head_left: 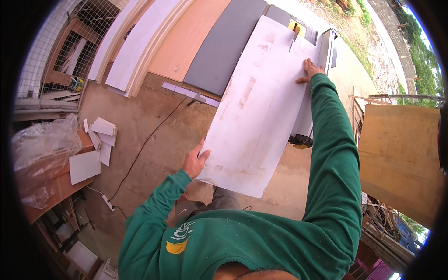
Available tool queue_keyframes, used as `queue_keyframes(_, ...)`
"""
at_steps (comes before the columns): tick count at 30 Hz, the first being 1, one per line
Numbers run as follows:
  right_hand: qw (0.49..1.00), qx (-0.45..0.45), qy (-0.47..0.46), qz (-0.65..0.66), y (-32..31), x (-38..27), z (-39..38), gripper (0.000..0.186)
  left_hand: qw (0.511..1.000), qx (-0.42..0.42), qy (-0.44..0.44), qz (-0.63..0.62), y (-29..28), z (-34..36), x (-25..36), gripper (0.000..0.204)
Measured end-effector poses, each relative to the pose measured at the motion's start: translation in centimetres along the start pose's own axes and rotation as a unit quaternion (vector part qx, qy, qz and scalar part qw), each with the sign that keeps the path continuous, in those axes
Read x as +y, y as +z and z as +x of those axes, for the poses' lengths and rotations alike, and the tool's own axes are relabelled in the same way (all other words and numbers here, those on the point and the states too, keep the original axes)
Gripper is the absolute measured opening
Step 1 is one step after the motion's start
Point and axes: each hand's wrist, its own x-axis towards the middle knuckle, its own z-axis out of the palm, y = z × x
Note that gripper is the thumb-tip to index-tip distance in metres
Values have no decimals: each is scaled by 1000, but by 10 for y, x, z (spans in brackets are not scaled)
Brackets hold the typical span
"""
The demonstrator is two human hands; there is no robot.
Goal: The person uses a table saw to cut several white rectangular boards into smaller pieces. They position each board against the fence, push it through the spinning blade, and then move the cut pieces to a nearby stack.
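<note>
A long white board (256,107) with brownish smudges lies on a table saw (224,46) with a grey top. Its far edge meets the saw blade (296,33), which stands in a yellow insert (298,27). My left hand (196,161) grips the board's near left edge, thumb on top, the other fingers partly hidden at the edge. Farther off, my right hand (311,71) rests on the board's right side, fingers spread, beside the saw's long fence (325,51).
White boards (140,44) and a peach-coloured panel (186,37) lie left of the saw. A black cable (151,135) crosses the floor to a power strip (108,203). White offcuts (105,133) and plastic sheeting (46,144) are at left, a wooden panel (401,158) at right.
</note>
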Motion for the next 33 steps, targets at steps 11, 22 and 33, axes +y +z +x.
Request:
queue_keyframes(11, 1000, -7, -5, -17, -3, 13, 26, 136, 1000, 10, -2, -6, 5, 19, 4, 57)
queue_keyframes(22, 1000, 13, -12, 12, -14, 22, 41, 132, 999, 31, 24, -3, 11, 43, 15, 55)
queue_keyframes(33, 999, 25, -13, 29, -22, 38, 64, 134, 999, 32, 15, 7, 15, 69, 23, 55)
